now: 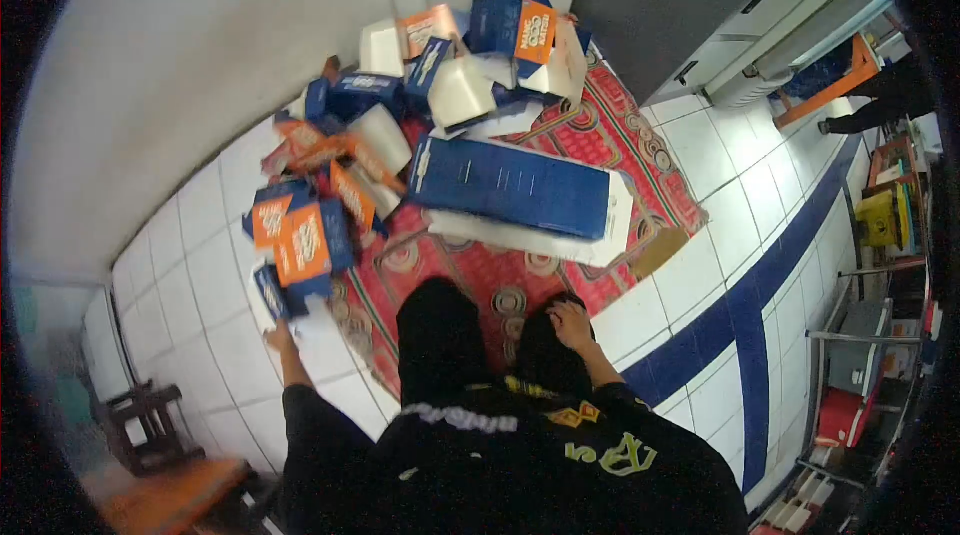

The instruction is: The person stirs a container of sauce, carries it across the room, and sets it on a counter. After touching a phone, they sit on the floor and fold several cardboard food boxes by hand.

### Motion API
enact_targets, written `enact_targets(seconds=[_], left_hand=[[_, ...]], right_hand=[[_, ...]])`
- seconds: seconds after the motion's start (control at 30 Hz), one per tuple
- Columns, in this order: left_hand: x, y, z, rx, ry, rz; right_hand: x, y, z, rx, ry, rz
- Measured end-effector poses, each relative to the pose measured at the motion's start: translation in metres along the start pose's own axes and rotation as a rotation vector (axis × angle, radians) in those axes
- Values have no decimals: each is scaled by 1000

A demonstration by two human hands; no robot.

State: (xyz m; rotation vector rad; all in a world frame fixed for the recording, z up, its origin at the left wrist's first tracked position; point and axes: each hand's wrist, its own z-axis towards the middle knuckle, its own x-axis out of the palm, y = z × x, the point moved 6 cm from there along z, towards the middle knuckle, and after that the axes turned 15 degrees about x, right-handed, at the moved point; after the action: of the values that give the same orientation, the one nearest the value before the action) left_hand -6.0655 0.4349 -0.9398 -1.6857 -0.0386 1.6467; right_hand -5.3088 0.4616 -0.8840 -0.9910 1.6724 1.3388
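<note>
**Our left hand (282,339) is touching a small dark-blue cardboard carton (268,291)**

So we're making contact at the near end of that small carton, but it's too blurry to say whether we're actually gripping it or just resting against it. Can't tell, honestly. The carton is lying at the near left edge of the heap, over the white square floor tiles (235,345), just off the mat.

The step in hand looks like getting hold of this one piece. In our view, the next move is calling for a sure grip without dragging the neighbours along, since a dark-blue carton with an orange lettered panel (303,245) is sitting right beside it.

Container-wise, a white-sided cardboard carton (462,93) is tilting in the middle of the heap, and a dark-blue box with an orange panel (536,30) is standing out at the far end. We're not getting a clear look inside either, so no idea about contents. A long dark-blue rectangular cardboard carton with white edges (510,187) is lying across the red patterned mat (655,160), and its inside is hiding from us too.

Meanwhile our right hand (572,325) is resting on the black-clothed right knee (540,347), fingers loose, holding nothing.
</note>
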Motion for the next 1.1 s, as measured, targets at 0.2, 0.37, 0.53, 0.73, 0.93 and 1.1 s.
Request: enact_targets(seconds=[0.2, 0.37, 0.53, 0.73, 0.93, 1.1], left_hand=[[26, -15, 31, -5, 142, -58], [28, -36, 14, -30, 231, 6], [19, 5, 47, 146, 323, 336], [19, 14, 18, -468, 431, -5], [3, 8, 5, -482, 227, -507], [-94, 65, 34, 205, 112, -213]], right_hand=[[-43, -7, 124, 198, 11, 140], [-94, 49, 253, 206, -360, 103], [-23, 32, 291, 323, -249, -185], [-20, 28, 292, 358, -254, -184], [-22, 20, 284, 319, -321, -36], [-48, 14, 265, 149, -503, 468]])
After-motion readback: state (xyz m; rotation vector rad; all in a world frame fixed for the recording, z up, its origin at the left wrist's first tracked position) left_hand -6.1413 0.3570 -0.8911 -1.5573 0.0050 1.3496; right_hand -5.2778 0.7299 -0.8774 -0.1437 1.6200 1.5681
